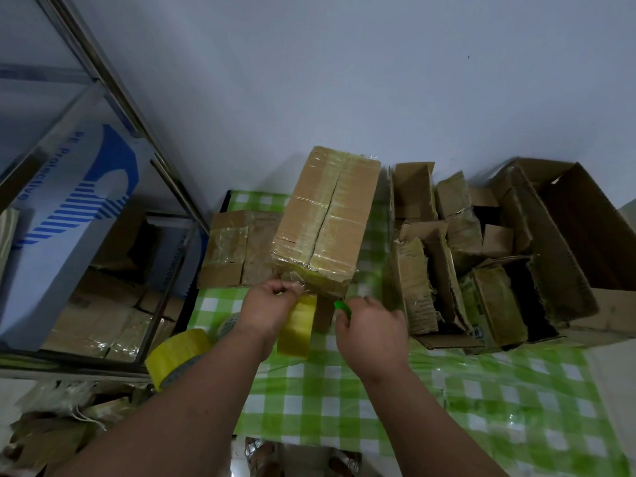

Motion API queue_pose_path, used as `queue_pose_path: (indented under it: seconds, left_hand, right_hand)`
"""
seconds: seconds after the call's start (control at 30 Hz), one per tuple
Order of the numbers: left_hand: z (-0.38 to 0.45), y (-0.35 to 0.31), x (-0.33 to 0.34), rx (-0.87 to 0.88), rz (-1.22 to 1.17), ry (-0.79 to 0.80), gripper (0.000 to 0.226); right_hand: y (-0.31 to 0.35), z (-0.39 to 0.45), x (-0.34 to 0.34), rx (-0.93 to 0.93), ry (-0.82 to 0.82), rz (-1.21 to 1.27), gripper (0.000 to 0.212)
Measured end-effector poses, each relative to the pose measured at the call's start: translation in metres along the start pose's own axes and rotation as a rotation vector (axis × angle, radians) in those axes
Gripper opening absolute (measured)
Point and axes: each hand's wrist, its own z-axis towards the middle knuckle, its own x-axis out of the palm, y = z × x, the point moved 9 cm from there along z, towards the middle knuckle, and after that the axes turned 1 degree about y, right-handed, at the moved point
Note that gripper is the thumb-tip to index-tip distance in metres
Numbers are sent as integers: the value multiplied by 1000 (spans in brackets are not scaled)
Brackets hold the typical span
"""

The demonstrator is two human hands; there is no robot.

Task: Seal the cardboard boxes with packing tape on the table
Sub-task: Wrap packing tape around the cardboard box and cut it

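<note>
Both forearms are bare from the lower edge of the view up to the wrists, with no sleeve showing on either. The left hand (272, 306) and the right hand (373, 333) are ungloved, and no ring, watch or bracelet shows on them. The left forearm is broad and fills the lower left; the right is narrower in view. Below the near edge of the counter (499, 407), both feet are partly seen in brown sandals (266, 457), the one under the left arm with a woven or patterned strap.
</note>
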Motion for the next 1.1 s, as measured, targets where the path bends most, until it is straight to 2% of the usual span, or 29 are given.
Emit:
queue_pose_path:
  seconds: [0.1, 0.2, 0.3, 0.33, 0.4, 0.53, 0.57, 0.63, 0.73, 0.8, 0.9, 1.03, 1.1]
  left_hand:
    - [2, 0, 0, -12, 51, 31, 5]
    - [3, 0, -1, -10, 85, 48, 2]
    - [4, 1, -2, -16, 89, 58, 4]
    - [3, 1, -2, -18, 81, 60, 5]
    - [3, 1, -2, -12, 78, 65, 6]
    - [-2, -2, 3, 3, 97, 85, 6]
    - [-3, -3, 4, 8, 104, 98, 6]
    - [-5, -4, 7, 13, 112, 124, 4]
    - [-7, -4, 7, -7, 81, 147, 5]
    - [-8, -4, 9, -31, 43, 170, 6]
    - [-8, -2, 12, -51, 23, 190, 7]
    - [-6, -3, 9, 4, 93, 152, 15]
    - [-8, -12, 3, 111, 254, 61, 26]
  right_hand:
    - [-16, -2, 22, 67, 79, 30, 33]
    - [-27, -1, 54, 119, 237, 26, 34]
    - [-30, -3, 83, 106, 409, -26, 51]
    - [-31, -3, 88, 111, 423, -27, 56]
    - [-30, 0, 89, 149, 335, 95, 55]
    - [-13, 7, 64, 218, -13, 713, 28]
    - [-8, 8, 59, 244, -36, 828, 23]
    - [4, 12, 56, 297, 20, 1006, 10]
    - [12, 19, 61, 363, 116, 1106, 8]
    - [12, 21, 64, 395, 124, 1179, 4]
    - [10, 21, 64, 440, 115, 1262, 12]
    - [9, 24, 62, 453, 85, 1240, 18]
    - [13, 27, 59, 411, 76, 1224, 23]
